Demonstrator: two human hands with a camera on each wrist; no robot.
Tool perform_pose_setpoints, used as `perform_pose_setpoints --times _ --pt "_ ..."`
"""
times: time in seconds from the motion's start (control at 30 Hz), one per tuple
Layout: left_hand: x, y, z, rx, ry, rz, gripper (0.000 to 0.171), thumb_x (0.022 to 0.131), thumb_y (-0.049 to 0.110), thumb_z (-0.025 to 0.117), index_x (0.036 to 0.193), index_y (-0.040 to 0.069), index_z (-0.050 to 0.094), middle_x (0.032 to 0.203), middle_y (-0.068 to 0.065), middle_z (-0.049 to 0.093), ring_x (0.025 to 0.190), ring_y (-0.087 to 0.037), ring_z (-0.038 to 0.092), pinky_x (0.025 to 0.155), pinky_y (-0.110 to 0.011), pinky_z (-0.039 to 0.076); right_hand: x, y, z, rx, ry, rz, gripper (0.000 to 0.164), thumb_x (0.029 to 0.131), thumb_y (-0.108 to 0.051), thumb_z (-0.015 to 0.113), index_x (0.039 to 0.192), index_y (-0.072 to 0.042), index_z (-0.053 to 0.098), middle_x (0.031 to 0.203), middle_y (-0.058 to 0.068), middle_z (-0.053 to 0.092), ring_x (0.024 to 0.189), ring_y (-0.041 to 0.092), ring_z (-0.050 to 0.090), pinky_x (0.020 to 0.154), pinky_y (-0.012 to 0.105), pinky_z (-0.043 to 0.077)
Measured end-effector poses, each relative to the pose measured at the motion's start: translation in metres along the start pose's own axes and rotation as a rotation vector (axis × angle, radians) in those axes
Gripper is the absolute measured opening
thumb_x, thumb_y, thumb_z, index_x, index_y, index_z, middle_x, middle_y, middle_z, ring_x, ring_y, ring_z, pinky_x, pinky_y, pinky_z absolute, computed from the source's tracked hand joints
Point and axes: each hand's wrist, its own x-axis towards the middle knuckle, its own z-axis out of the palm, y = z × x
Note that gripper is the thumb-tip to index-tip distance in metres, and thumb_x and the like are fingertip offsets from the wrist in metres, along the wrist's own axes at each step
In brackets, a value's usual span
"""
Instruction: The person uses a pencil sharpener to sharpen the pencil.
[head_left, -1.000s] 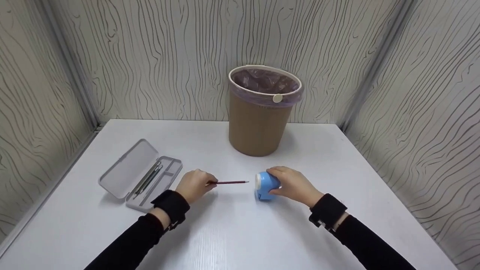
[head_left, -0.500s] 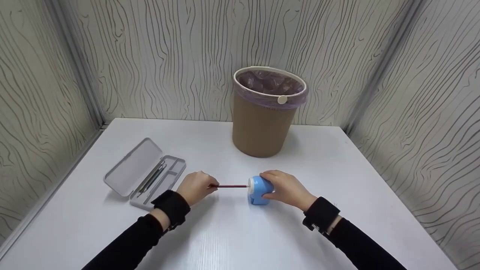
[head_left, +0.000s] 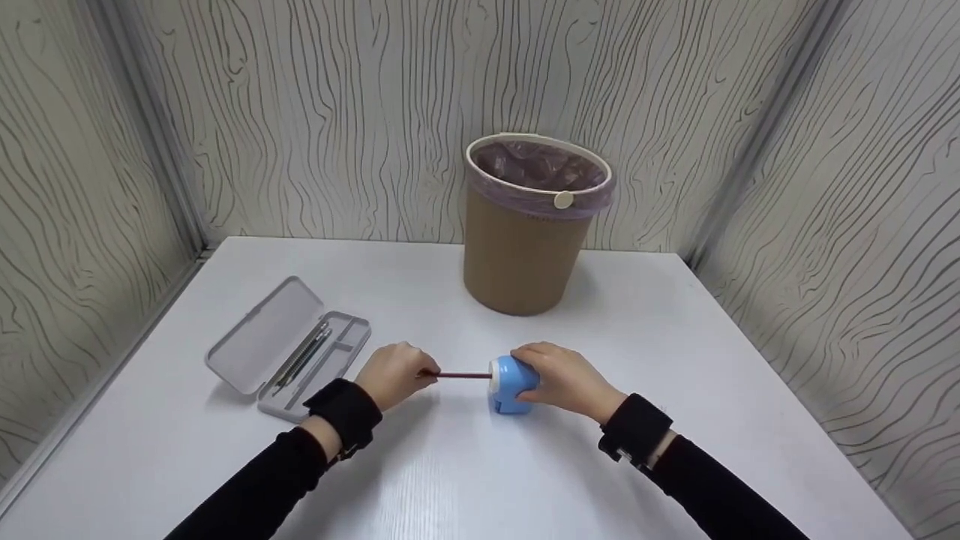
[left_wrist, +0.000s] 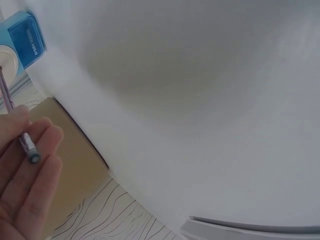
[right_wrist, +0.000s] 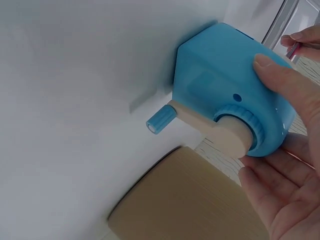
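Closing a gap that stood open a second ago, the dark red pencil (head_left: 465, 375) now enters the front hole of the blue crank pencil sharpener (head_left: 511, 384), so the two seem properly engaged. The left hand (head_left: 394, 374) pinches the pencil; the right hand (head_left: 568, 379) grips the sharpener, upright on the white table (head_left: 450, 472).

1 brown bin (head_left: 517, 262), 1 pencil case (head_left: 262, 337), 1 blue sharpener (head_left: 511, 381) on the white table (head_left: 450, 480)
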Motion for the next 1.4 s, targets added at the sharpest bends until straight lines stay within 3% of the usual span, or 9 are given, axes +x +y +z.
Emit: perform_pose_setpoints --times 0.37,0.63,0.83,1.27,1.4 --pt "-0.002 -0.003 0.000 -0.034 -0.012 0.002 0.007 0.086 0.009 0.081 0.093 0.008 0.083 0.086 -0.005 0.081 0.078 -0.020 0.075 0.069 -0.030 0.060 -0.004 0.007 0.003 0.119 0.018 -0.014 0.069 0.081 -0.028 0.088 0.138 0.000 0.059 0.134 0.018 0.068 0.123 0.037 0.066 0.105 0.053 0.054" --pt "-0.003 -0.004 0.000 -0.005 0.000 0.031 0.008 0.085 0.009 0.081 0.092 0.008 0.083 0.086 -0.005 0.081 0.078 -0.020 0.076 0.069 -0.030 0.060 -0.006 0.033 0.009 0.335 -0.032 0.065 0.074 0.080 -0.030 0.088 0.139 0.003 0.058 0.138 0.018 0.067 0.128 0.038 0.064 0.109 0.056 0.050" --pt "-0.002 -0.001 -0.003 0.003 -0.014 0.024 0.008 0.085 0.009 0.081 0.092 0.009 0.084 0.086 -0.005 0.081 0.079 -0.021 0.076 0.071 -0.032 0.060 -0.005 0.041 0.012 0.435 -0.052 0.052 0.069 0.081 -0.030 0.087 0.136 0.003 0.061 0.135 0.018 0.069 0.126 0.038 0.066 0.109 0.055 0.050" --pt "0.003 0.001 -0.001 0.038 -0.010 0.043 0.007 0.085 0.011 0.082 0.091 0.010 0.084 0.085 -0.004 0.081 0.077 -0.020 0.075 0.070 -0.031 0.060 -0.001 0.040 0.009 0.452 -0.081 0.069 0.066 0.081 -0.030 0.088 0.134 0.001 0.064 0.133 0.019 0.070 0.124 0.038 0.068 0.107 0.055 0.051" --pt "0.003 0.002 0.000 0.023 -0.011 0.048 0.007 0.085 0.010 0.081 0.091 0.009 0.084 0.085 -0.005 0.081 0.078 -0.021 0.076 0.070 -0.031 0.060 0.000 0.041 0.009 0.461 -0.075 0.033 0.061 0.081 -0.029 0.088 0.130 -0.001 0.066 0.128 0.016 0.073 0.122 0.037 0.069 0.106 0.054 0.053"
